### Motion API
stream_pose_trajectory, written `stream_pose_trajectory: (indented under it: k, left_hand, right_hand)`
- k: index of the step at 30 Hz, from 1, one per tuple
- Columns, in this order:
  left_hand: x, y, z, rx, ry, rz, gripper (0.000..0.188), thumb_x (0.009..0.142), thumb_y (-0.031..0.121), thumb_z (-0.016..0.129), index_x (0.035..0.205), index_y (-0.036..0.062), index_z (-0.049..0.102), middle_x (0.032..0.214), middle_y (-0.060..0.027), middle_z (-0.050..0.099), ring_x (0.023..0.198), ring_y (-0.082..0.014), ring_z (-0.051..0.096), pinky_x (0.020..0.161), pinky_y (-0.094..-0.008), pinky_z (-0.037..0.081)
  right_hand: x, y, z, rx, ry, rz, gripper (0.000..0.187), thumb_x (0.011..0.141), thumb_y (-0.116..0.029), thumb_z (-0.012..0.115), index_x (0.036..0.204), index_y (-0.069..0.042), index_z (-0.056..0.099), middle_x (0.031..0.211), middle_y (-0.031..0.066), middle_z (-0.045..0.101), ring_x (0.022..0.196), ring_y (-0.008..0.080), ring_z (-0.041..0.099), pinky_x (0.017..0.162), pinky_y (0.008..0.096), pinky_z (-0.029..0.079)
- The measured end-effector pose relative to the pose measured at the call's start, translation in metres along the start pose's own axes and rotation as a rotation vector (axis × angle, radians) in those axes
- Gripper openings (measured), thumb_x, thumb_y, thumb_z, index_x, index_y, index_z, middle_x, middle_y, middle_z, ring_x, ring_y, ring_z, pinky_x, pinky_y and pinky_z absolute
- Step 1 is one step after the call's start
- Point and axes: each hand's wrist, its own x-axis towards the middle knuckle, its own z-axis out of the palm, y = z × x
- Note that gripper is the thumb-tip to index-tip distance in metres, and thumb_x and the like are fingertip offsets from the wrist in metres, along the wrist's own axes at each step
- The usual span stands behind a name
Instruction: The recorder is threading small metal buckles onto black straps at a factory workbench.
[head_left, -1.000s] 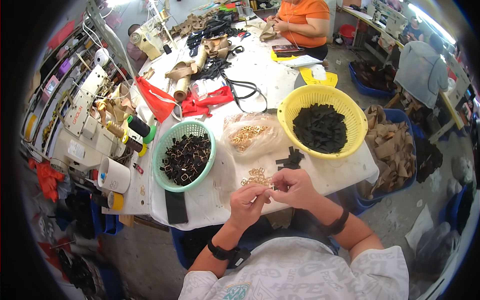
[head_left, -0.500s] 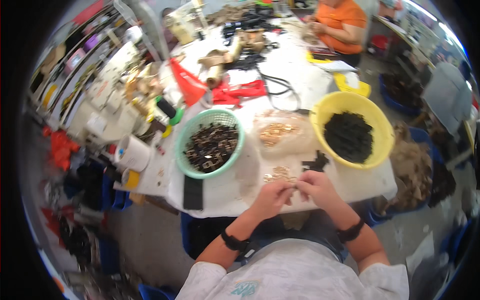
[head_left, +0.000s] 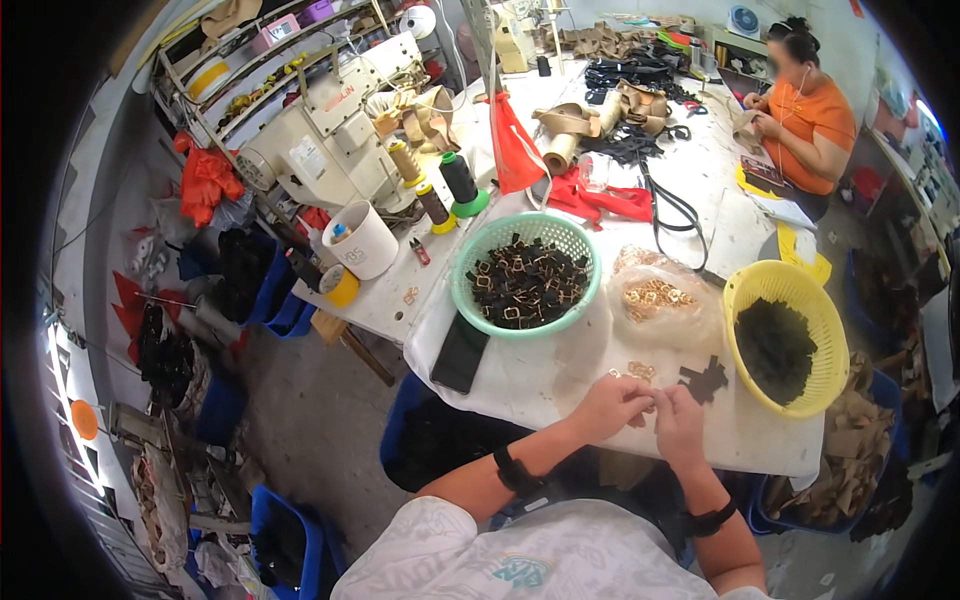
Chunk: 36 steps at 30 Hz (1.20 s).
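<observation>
My left hand (head_left: 612,406) and my right hand (head_left: 679,420) meet fingertip to fingertip at the table's near edge. Both are closed in a pinch; what lies between the fingers is too small and covered to make out. Just beyond them is a little pile of gold metal buckles (head_left: 640,370), with cut black strap pieces (head_left: 704,378) beside it. A plastic bag of gold buckles (head_left: 658,297) sits farther back. The green basket (head_left: 470,318) to its left contains black pieces fitted with gold buckles. On the right, the yellow basket (head_left: 838,372) is filled with black strips.
A black phone (head_left: 460,354) lies left of my hands. Thread spools (head_left: 459,185), a white cup (head_left: 361,241) and a sewing machine (head_left: 340,140) stand at left. Red cloth (head_left: 612,200) lies mid-table. A person in orange (head_left: 815,130) works at the far right. Blue bins (head_left: 405,425) flank the table.
The view has swung left, so the table and baskets sit farther right and lower in the picture. Both my hands remain pinched together in front of the buckles.
</observation>
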Motion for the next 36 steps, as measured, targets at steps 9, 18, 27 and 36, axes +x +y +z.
stream_pose_trajectory:
  k: [9,18,27,36]
  left_hand:
    - [0.040,0.052,-0.183,1.094,0.625,0.158,0.014,0.080,0.015,0.064,0.086,0.0069,0.073,0.082,-0.0138,0.069,0.076,-0.0284,0.067,0.069,-0.0375,0.052]
    - [0.068,0.025,-0.218,1.223,0.769,0.065,0.015,0.073,0.014,0.071,0.084,0.0049,0.069,0.084,-0.0138,0.065,0.077,-0.0318,0.064,0.075,-0.0409,0.052]
    - [0.028,-0.006,-0.062,0.932,0.144,0.313,0.016,0.076,0.009,0.071,0.088,0.0002,0.064,0.080,-0.0108,0.061,0.068,-0.0236,0.060,0.064,-0.0347,0.049]
    - [0.042,-0.035,-0.054,0.785,0.193,0.039,0.017,0.076,0.009,0.073,0.088,0.0005,0.064,0.082,-0.0090,0.065,0.071,-0.0172,0.064,0.064,-0.0315,0.051]
  right_hand:
    - [0.005,0.043,-0.038,-0.319,0.257,-0.200,0.012,0.087,-0.012,0.063,0.080,-0.003,0.059,0.069,0.0171,0.059,0.062,0.0345,0.060,0.054,0.0388,0.045]
    - [0.015,0.076,-0.047,-0.124,0.477,-0.166,0.019,0.089,-0.010,0.064,0.076,0.000,0.055,0.059,0.0118,0.050,0.049,0.0206,0.047,0.049,0.0311,0.038]
    - [0.015,0.093,-0.048,-0.067,0.502,-0.147,0.014,0.092,-0.009,0.056,0.082,0.000,0.055,0.066,0.0109,0.053,0.057,0.0189,0.051,0.056,0.0311,0.041]
    - [0.014,0.094,-0.050,-0.006,0.465,-0.046,0.009,0.087,-0.001,0.055,0.095,0.000,0.059,0.075,0.0082,0.060,0.066,0.0153,0.058,0.063,0.0274,0.046]
